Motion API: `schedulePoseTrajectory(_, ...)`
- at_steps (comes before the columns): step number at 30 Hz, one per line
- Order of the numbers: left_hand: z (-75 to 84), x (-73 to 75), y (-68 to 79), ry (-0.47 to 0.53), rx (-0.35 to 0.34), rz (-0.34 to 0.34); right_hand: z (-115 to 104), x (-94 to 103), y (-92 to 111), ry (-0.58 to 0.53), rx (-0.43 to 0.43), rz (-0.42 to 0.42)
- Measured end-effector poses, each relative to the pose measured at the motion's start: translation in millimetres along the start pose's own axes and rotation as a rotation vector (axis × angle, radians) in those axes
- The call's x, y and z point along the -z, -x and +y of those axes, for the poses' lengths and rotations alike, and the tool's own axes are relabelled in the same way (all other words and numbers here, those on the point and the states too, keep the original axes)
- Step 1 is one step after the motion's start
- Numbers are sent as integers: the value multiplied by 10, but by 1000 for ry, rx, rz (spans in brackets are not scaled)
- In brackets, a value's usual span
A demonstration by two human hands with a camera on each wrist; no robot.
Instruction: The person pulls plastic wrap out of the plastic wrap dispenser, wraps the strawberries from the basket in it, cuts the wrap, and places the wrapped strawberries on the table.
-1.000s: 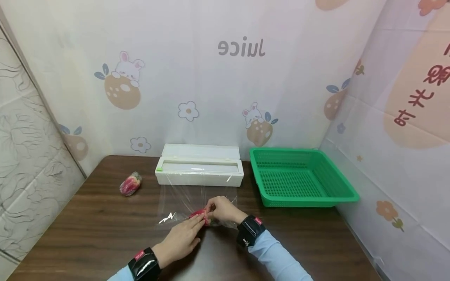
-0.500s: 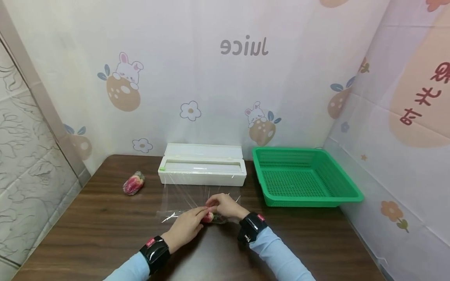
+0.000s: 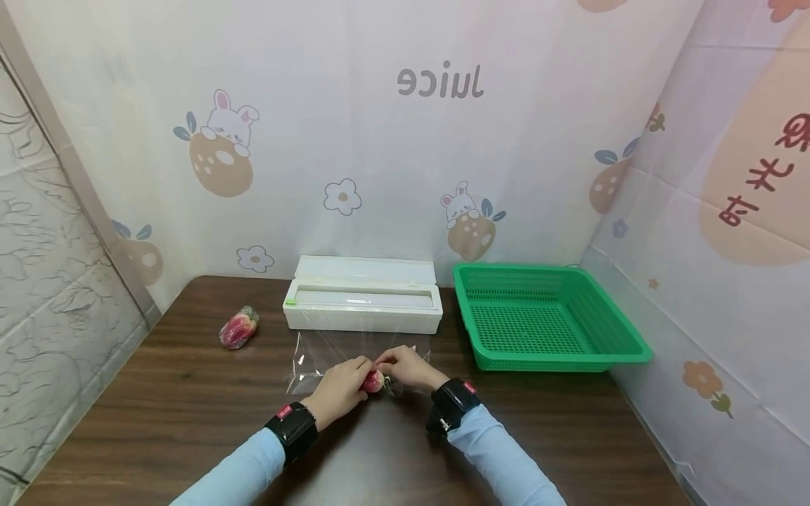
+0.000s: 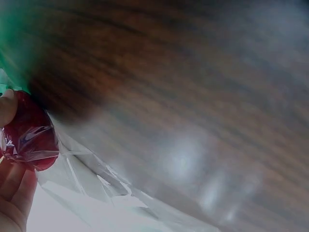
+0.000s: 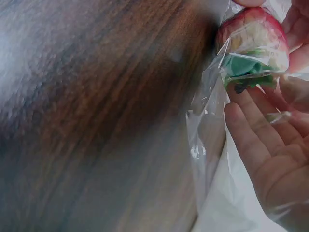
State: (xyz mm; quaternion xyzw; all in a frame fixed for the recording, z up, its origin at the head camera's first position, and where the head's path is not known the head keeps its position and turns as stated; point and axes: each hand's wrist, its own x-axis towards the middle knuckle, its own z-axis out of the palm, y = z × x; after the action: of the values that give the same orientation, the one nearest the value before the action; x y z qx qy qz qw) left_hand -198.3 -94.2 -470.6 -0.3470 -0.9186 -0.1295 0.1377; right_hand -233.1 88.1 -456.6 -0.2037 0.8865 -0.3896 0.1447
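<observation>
Fruit: The red-and-yellow fruit [image 3: 373, 381] lies on its side between the two hands, near the table's [image 3: 158, 414] middle, with clear film [image 3: 304, 362] drawn across its red end.
Left hand: The person's left hand [image 3: 338, 390] holds the fruit's red end, thumb on one side and fingers on the other, over the film.
Right hand: The right hand [image 3: 410, 367] touches the green, leafy end, some fingers fairly straight beneath it; whether it pinches the film as well, I can't tell from here.
Just changed: Over the last second the fruit has edged closer to the white box [image 3: 363, 321], and the left fingers, stretched flat over it a second ago, now bend round it.
What that means: To my eye the wrapping is moving along, the fruit being rolled up in the film, though the sheet still runs back towards the box.
Nearby: A film-wrapped fruit [image 3: 239, 327] lies to the left, well apart from the hands; a green basket [image 3: 544, 363] stands right of the box.
</observation>
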Motion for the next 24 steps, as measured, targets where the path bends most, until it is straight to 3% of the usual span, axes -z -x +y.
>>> schedulePoseTrajectory(4,-9,-10,-10,44,22,4,-71,-7,45,127,48,67)
schedulePoseTrajectory(11,-36,-29,-22,106,44,29,-319,0,176,490,185,269)
schedulePoseTrajectory(15,-50,-29,-40,121,51,16,-396,-7,267,585,240,347)
schedulePoseTrajectory(20,-66,-41,-41,141,72,10,-402,-123,365,673,324,358)
schedulePoseTrajectory(24,-82,-42,-50,189,134,-17,-357,-231,382,755,359,328)
